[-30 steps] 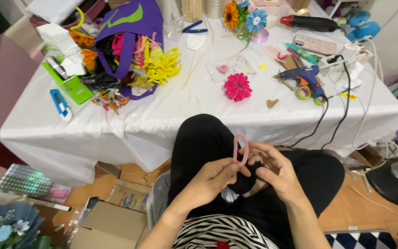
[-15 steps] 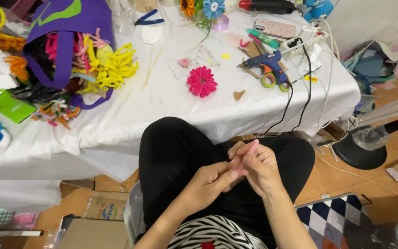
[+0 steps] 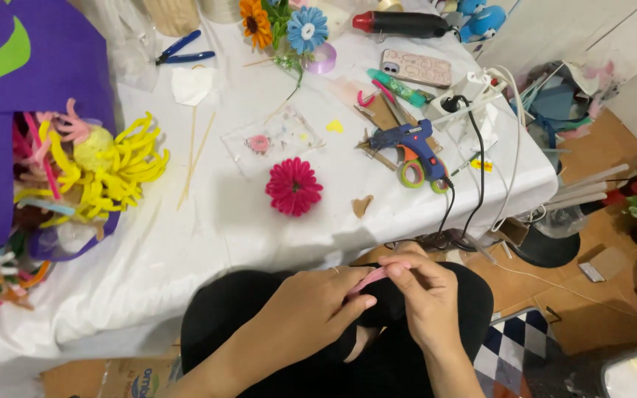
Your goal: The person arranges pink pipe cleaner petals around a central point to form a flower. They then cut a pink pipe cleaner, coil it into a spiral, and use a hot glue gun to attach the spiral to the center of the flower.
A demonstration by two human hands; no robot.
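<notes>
A: The pink pipe cleaner (image 3: 371, 278) is in the lower middle of the frame, over the person's lap in black trousers, just below the edge of the worktop (image 3: 208, 243).

B: Who holds it?

A: Both hands. The left hand (image 3: 311, 309) comes from the lower left and its fingers are closed on the lower end of the strip. The right hand (image 3: 423, 295) is touching it from the right side, with fingers pinched narrow on the upper end. Only a short part of the pink strip shows between them.

B: How far is the work, in your judgement?

A: I think it is at an early or middle point. The strip looks bent or folded between the fingers, but I see no petal form yet. One pink flower (image 3: 293, 186) lies finished in the middle of the white cloth. Near the top of the frame stand an orange flower (image 3: 256, 21) and a blue flower (image 3: 307, 28).

B: And what is left?

A: Probably the shaping and then the fixing. The blue glue gun (image 3: 411, 146) rests untouched on the worktop, right of centre, with its cable hanging over the edge. Yellow pipe cleaners (image 3: 112, 168) spill from the purple bag (image 3: 16, 81) in the upper left.
</notes>
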